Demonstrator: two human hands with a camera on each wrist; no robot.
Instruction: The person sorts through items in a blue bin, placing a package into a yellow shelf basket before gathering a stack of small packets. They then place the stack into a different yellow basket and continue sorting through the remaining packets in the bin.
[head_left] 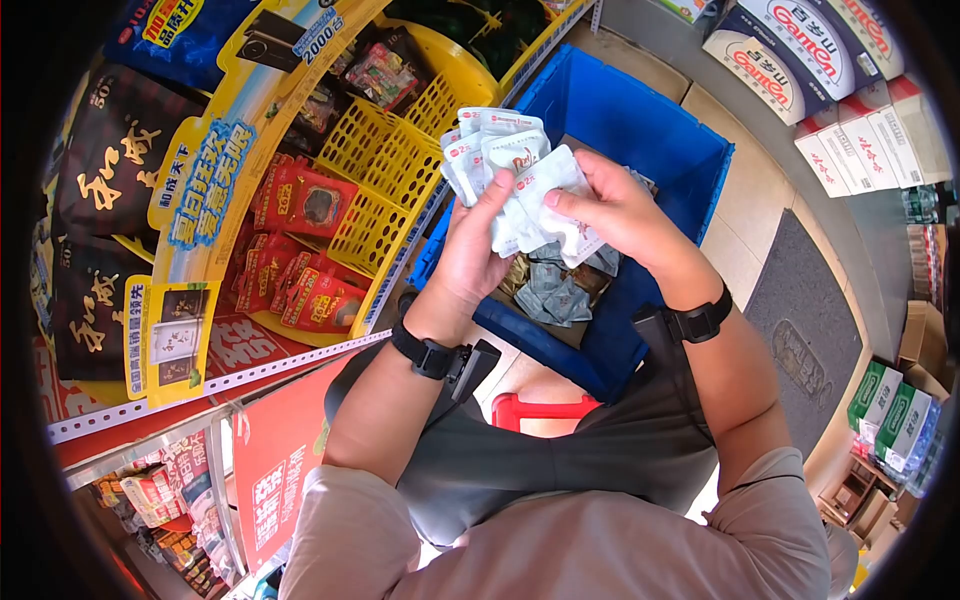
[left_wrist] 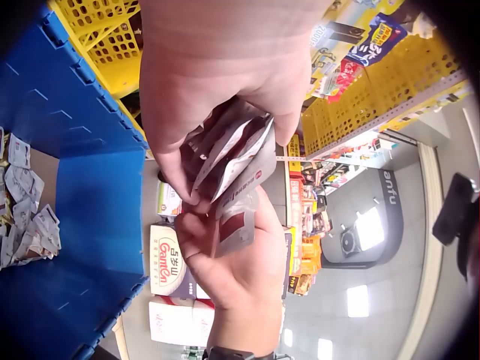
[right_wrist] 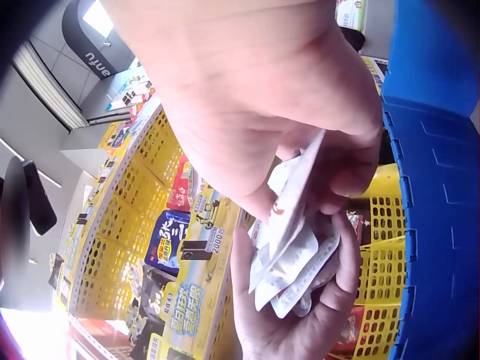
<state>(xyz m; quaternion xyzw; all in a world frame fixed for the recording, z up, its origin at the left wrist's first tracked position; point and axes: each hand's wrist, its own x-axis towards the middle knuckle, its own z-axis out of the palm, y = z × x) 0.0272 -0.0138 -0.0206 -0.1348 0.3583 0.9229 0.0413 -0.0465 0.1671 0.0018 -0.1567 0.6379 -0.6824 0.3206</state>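
Observation:
My left hand (head_left: 475, 240) grips a fanned bunch of small white sachets (head_left: 512, 145) with red print, its thumb lying across their front. One more white sachet (head_left: 572, 205) is pinched between the thumb and fingers of my right hand (head_left: 630, 215), overlapping the right side of the bunch. Both hands are close together over a blue crate (head_left: 660, 120). Inside the crate lie loose sachets (head_left: 555, 292), pale and gold ones among them. From the right wrist, the bunch shows as several layered sachets (right_wrist: 300, 262) cupped in the left palm.
Yellow perforated shelf baskets (head_left: 375, 165) with red snack packs (head_left: 310, 200) stand close on the left. Drink cartons (head_left: 790, 60) are stacked at the upper right. A grey mat (head_left: 805, 310) lies on the floor, and something red (head_left: 545, 410) shows between the legs.

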